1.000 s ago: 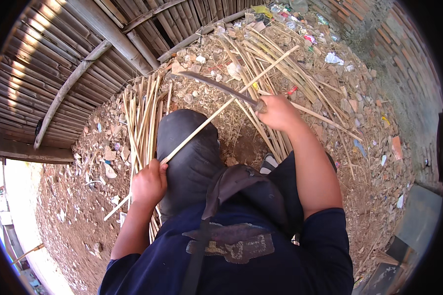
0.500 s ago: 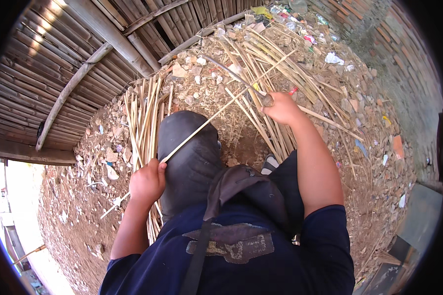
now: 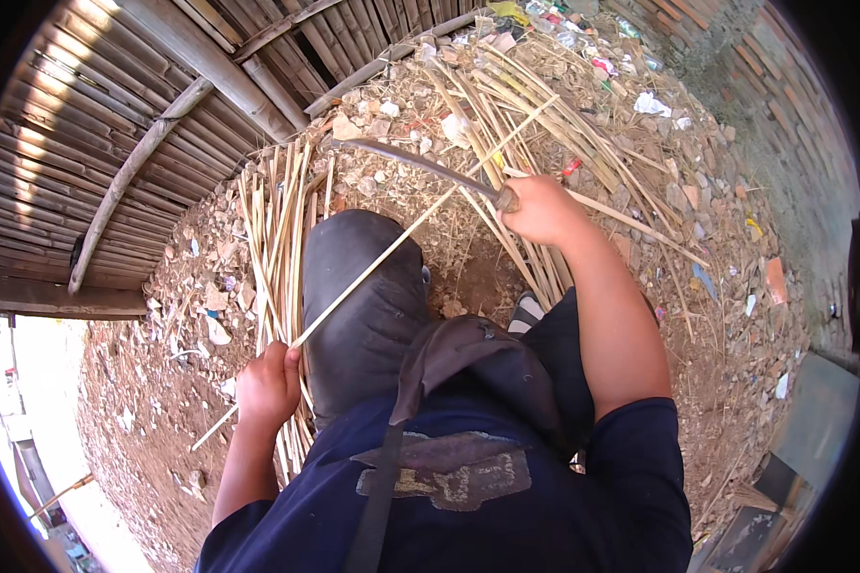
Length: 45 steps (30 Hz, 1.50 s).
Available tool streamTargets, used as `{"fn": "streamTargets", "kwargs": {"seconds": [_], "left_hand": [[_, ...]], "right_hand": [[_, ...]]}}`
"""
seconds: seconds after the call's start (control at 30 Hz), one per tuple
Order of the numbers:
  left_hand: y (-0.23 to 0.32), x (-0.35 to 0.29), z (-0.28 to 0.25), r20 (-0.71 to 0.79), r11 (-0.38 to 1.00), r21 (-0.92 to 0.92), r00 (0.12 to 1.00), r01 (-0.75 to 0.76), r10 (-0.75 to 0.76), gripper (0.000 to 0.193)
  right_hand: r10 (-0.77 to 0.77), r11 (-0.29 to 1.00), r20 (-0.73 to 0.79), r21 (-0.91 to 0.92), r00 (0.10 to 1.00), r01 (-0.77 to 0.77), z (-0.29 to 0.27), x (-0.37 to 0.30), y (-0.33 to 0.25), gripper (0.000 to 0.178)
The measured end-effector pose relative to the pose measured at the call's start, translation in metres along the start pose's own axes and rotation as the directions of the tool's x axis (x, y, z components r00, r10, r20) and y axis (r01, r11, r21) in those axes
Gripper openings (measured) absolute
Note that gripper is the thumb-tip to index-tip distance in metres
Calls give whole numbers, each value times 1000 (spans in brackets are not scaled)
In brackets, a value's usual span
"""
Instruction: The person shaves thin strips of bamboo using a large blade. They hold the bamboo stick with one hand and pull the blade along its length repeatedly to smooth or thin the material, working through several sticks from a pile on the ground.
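Your right hand (image 3: 543, 208) grips a curved knife (image 3: 420, 164), now swung back left across the stick (image 3: 392, 250). Your left hand (image 3: 268, 384) stays closed around its lower end; blade contact looks likely, though unclear.

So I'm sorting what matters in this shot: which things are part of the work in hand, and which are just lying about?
In use:
left hand gripping a thin strip
right hand holding a knife against the strip
knee under the strip
strip bundle beside the knee

Lying about:
strip pile
rubble
litter
bamboo wall
brick wall
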<state>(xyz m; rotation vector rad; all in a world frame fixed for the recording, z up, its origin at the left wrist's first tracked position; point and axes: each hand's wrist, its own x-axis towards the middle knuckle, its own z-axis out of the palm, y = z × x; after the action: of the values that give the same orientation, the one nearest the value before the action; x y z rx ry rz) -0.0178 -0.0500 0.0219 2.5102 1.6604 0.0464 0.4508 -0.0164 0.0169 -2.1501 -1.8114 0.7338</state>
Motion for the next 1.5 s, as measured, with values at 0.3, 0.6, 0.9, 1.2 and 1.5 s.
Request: {"fn": "streamTargets", "kwargs": {"seconds": [0.3, 0.6, 0.9, 1.2, 1.5], "left_hand": [[-10, -2, 24, -79, 999, 46, 997, -9, 12, 29], [-8, -6, 13, -48, 999, 46, 999, 16, -14, 30], [-22, -14, 21, -43, 997, 65, 998, 45, -43, 28], [-34, -17, 42, -89, 999, 30, 996, 17, -14, 26], [-21, -17, 20, -92, 1000, 9, 996, 17, -17, 22]], "right_hand": [[109, 976, -42, 196, 993, -99, -5, 4, 25, 26], [-100, 982, 51, -154, 994, 107, -1, -20, -33, 27], [142, 981, -144, 152, 979, -120, -8, 0, 23, 28], [-64, 996, 105, -56, 992, 70, -15, -19, -35, 26], [107, 994, 10, 30, 994, -108, -7, -9, -8, 24]]}}
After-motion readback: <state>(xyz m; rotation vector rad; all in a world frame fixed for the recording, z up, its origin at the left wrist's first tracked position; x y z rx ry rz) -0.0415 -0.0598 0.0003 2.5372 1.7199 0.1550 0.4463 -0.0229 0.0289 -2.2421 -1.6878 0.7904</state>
